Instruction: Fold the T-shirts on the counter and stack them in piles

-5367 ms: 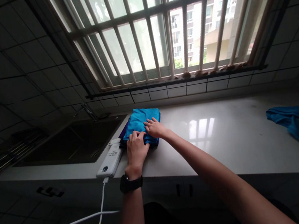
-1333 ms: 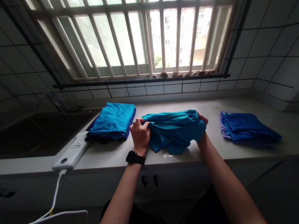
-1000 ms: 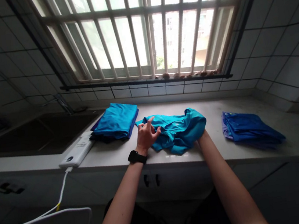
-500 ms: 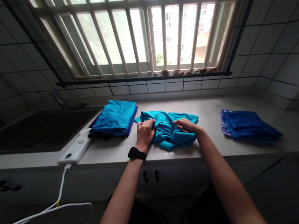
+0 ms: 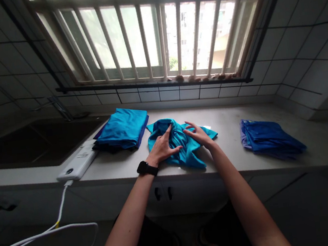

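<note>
A crumpled turquoise cloth (image 5: 191, 151) lies on the counter in front of me, its middle bunched into folds; whether it is a garment I cannot tell. My left hand (image 5: 161, 147), with a black watch at the wrist, rests on the cloth's left part, thumb and index finger spread apart. On the right side of the bunched folds, my right hand (image 5: 196, 134) touches the cloth with its fingers stretched and apart. Left of the cloth sits a folded stack of turquoise and dark blue fabric (image 5: 123, 128). Farther right lies a folded blue and lilac pile (image 5: 271, 136).
A white power bank-like box (image 5: 78, 161) with a white cable (image 5: 61, 208) sits at the counter's front edge. Behind it are a dark sink (image 5: 33, 145) and a faucet (image 5: 60, 108). A barred window (image 5: 145, 32) is above the white counter (image 5: 224, 116).
Both hands have loosened from their closed grip on the turquoise cloth, and their fingers are now spread. The cloth is bunched differently, with a corner pointing toward the front edge.
</note>
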### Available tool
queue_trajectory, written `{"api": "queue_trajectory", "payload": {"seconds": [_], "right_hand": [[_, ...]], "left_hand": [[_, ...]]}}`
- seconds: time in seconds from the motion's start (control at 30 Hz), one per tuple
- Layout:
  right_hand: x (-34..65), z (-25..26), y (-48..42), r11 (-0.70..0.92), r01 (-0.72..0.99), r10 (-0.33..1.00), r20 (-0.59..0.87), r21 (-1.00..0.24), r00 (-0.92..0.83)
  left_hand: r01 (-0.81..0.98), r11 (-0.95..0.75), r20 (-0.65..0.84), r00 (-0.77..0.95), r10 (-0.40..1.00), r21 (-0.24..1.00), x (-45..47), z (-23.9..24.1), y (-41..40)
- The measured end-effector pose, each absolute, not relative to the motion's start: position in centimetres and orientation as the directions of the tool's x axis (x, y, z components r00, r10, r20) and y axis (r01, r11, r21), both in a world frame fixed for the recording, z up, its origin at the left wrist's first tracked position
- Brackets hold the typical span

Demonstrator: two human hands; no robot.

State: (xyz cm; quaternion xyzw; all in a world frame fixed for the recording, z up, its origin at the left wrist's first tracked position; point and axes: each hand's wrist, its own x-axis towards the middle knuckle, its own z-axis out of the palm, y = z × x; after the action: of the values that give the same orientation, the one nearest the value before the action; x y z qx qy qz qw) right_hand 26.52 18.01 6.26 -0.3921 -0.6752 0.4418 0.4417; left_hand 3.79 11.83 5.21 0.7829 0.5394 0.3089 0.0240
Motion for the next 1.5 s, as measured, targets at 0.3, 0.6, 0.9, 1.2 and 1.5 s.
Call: {"api": "queue_trajectory", "payload": {"seconds": [0.3, 0.6, 0.9, 1.2, 1.5], "right_hand": [[27.1, 6.7, 16.4, 0.081, 0.233, 0.773, -0.086, -0.969, -0.629], [29.0, 7.6, 16.4, 0.031, -0.212, 0.629, 0.184, -0.977, -0.755], [26.3, 7.1, 16.6, 0.281, -0.006, 0.755, 0.225, -0.96, -0.615], [26.8, 6.3, 18.3, 0.358, 0.139, 0.932, 0.342, -0.924, -0.122], [28.5, 5.5, 19.5, 0.187, 0.332, 0.903, 0.295, -0.924, 0.312]], "left_hand": [[0.827, -0.432, 0.508, 0.215, 0.834, 0.359, 3.6, 5.3, 12.1], [0.852, -0.393, 0.638, 0.094, 0.764, 0.346, 3.3, 5.9, 11.8], [0.796, -0.425, 0.6, 0.098, 0.794, 0.432, 3.8, 5.9, 11.3], [0.813, -0.456, 0.597, 0.174, 0.783, 0.361, 3.8, 6.2, 11.4], [0.764, -0.593, 0.493, 0.425, 0.759, 0.254, 3.9, 6.9, 10.9]]}}
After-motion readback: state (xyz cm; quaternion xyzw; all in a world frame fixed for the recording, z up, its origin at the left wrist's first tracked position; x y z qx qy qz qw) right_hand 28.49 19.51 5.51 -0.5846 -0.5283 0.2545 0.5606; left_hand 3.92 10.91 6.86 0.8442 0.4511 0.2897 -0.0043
